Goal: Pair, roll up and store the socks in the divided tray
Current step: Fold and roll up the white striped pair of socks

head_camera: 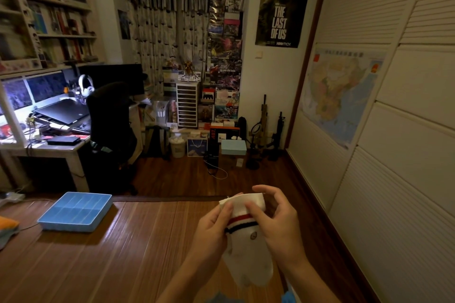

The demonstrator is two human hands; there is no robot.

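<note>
A person's left hand (pixel 213 229) and right hand (pixel 280 224) hold a white sock (pixel 251 261) with red and dark stripes in the air, well to the right of the blue divided tray (pixel 69 226) and nearer the camera. Both hands pinch the cuff, thumbs pressed on its front and fingers curled behind and above it, so the foot hangs straight down. The grip looks meant to square up the top edge before rolling. Whether one sock or a matched pair lies between the fingers cannot be told from here.

The tray sits flat on the brown slatted counter (pixel 138 248), its open compartments facing up and showing no socks, likely parked within reach so finished rolls can be dropped in. Judging by that, the pairing and rolling is at an early stage and nothing is stored yet. Just left of the tray, at the picture's edge, lies a bit of orange and grey cloth (pixel 7 227).

Beyond the tray stand a white desk (pixel 49 149) with a closed laptop (pixel 64 112) and a black chair (pixel 108 115). Far beyond the tray and to its right, a dark poster (pixel 280 5) hangs on the wall.
</note>
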